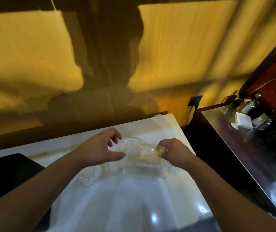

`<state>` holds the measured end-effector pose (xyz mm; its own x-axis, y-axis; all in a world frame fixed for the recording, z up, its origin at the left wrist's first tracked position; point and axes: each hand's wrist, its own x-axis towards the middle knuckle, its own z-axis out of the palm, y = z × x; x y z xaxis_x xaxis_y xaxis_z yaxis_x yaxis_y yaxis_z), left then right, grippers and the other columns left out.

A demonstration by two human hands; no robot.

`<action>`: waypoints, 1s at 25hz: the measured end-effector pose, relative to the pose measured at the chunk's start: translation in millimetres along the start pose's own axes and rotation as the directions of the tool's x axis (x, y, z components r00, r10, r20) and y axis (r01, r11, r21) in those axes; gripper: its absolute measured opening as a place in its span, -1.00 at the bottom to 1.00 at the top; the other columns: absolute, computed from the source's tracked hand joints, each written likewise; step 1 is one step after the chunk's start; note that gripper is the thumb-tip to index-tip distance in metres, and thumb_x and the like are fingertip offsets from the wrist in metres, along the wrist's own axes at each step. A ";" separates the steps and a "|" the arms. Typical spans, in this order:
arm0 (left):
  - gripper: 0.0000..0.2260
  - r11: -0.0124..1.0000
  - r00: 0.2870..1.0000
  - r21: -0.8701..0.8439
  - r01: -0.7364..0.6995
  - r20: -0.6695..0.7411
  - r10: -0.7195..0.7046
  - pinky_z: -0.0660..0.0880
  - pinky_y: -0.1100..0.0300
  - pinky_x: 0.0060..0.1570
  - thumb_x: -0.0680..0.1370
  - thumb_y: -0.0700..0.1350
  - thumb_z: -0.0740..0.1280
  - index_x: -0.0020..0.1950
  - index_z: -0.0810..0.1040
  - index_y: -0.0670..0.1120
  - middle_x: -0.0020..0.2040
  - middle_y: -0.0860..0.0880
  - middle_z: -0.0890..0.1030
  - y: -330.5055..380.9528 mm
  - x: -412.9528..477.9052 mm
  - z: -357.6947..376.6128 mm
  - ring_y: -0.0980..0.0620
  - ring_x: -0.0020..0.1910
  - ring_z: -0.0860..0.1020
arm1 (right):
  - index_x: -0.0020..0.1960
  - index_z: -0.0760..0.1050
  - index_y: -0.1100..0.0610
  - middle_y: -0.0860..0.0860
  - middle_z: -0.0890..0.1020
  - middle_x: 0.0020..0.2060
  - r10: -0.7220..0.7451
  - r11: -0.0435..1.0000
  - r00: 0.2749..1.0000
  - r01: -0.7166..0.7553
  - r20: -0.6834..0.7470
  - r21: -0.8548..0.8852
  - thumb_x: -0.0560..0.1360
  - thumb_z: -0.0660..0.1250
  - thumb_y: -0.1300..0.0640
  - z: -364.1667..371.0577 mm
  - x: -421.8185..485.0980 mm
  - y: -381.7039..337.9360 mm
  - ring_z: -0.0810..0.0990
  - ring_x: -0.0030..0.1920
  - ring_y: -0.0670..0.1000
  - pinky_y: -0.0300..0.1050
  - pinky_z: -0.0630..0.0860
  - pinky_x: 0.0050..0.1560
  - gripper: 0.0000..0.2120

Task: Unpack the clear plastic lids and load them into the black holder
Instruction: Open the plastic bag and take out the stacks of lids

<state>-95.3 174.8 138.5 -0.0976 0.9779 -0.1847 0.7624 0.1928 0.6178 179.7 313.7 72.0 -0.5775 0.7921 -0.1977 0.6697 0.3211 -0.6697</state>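
Pinching the twisted end of a clear plastic sleeve between curled fingers, the right hand holds it just above the middle of the white worktop, nearer the far edge than the near one. A stack of clear lids shows inside the sleeve, lying on its side. The left hand sits at the sleeve's other end with fingers spread wide in a loose claw and the thumb at the plastic; a firm grip is not evident. A few loose lids lie on the worktop towards its left edge, just under the left wrist. The step in hand appears to be unpacking: the sleeve looks not yet emptied. The next move likely calls for the left hand to steady the stack while the right pulls the wrap open. A black shape at the left edge may be the holder; it is too dark to tell.
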 end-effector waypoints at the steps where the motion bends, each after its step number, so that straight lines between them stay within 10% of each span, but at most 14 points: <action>1: -0.45 0.991 1.000 0.130 -0.009 0.009 0.008 0.57 0.20 -0.10 0.28 0.44 0.47 0.18 0.42 0.31 0.11 0.30 0.53 -5.5 -3.0 7.9 0.20 0.03 0.54 | -0.11 0.69 -0.04 -0.14 0.68 -0.22 0.018 1.000 1.000 -0.018 0.012 0.006 0.49 0.49 0.18 1.2 0.9 0.6 0.62 -0.20 -0.12 -0.30 0.46 -0.28 -0.88; 7: -0.79 0.841 0.884 0.442 -0.311 -0.191 0.427 0.50 0.08 -0.09 0.60 0.11 0.35 0.02 0.66 0.01 -0.04 0.05 0.62 17.6 14.5 15.7 0.03 -0.06 0.53 | -0.04 0.62 -0.05 -0.16 0.65 -0.15 0.048 0.997 0.992 -0.042 -0.116 0.060 0.49 0.52 0.02 1.0 0.3 -2.1 0.63 -0.12 -0.02 -0.13 0.57 -0.19 -0.90; 10: -0.78 0.859 0.901 0.459 -0.224 -0.239 0.363 0.45 0.11 -0.32 0.63 0.06 0.31 -0.17 0.59 0.02 -0.26 0.08 0.57 42.6 29.0 0.1 0.07 -0.28 0.50 | 0.17 0.45 -0.10 -0.21 0.48 -0.02 0.201 0.973 0.875 -0.229 -0.441 -0.009 0.43 0.54 -0.18 4.5 -23.1 -9.5 0.51 -0.03 -0.11 -0.19 0.49 -0.16 -0.58; 12: -0.74 0.862 0.920 0.472 -0.184 -0.225 0.320 0.31 0.16 -0.45 0.62 0.07 0.29 -0.27 0.45 0.09 -0.36 0.09 0.51 56.8 37.4 -6.9 0.10 -0.39 0.46 | 0.07 0.41 -0.09 -0.20 0.42 -0.09 -0.014 0.987 0.771 -0.092 -0.637 -0.134 0.45 0.47 -0.19 12.3 -51.2 -18.5 0.42 -0.09 -0.15 -0.29 0.38 -0.18 -0.67; 16: -0.72 0.866 0.943 0.477 -0.150 -0.195 0.270 0.23 0.20 -0.46 0.60 0.08 0.30 -0.30 0.41 0.10 -0.40 0.07 0.50 78.3 50.3 -18.6 0.12 -0.44 0.44 | 0.20 0.51 -0.03 -0.10 0.62 0.06 -0.516 0.848 0.762 0.391 -0.391 -0.358 0.59 0.31 -0.11 33.8 -76.4 -52.0 0.60 -0.06 -0.09 -0.38 0.33 -0.06 -0.75; 20: -0.78 0.897 0.981 0.435 -0.079 -0.125 0.147 0.31 0.19 -0.41 0.59 0.07 0.34 -0.25 0.51 0.11 -0.32 0.07 0.59 85.8 53.2 -25.9 0.08 -0.35 0.53 | 0.58 0.25 -0.03 -0.02 0.41 0.55 -0.408 0.884 0.852 0.280 -0.327 -0.374 0.59 0.32 -0.14 30.7 -44.7 -85.6 0.69 -0.14 -0.04 -0.28 0.54 -0.15 -0.39; 25: -0.77 0.961 0.999 0.274 -0.037 -0.027 0.046 0.35 0.19 -0.40 0.63 0.05 0.34 -0.21 0.57 0.05 -0.30 0.08 0.66 88.5 49.3 -34.7 0.14 -0.39 0.53 | 0.50 0.31 0.05 0.08 0.58 0.37 -0.410 0.841 0.863 0.233 -0.295 -0.489 0.52 0.45 -0.12 35.9 -12.6 -81.5 0.65 -0.34 0.01 -0.20 0.49 -0.40 -0.35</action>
<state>-54.8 242.8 210.5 -0.0796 0.9877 -0.1348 0.9116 0.1268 0.3910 115.6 258.9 103.4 -0.6355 0.7049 0.3149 0.6568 0.7080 -0.2594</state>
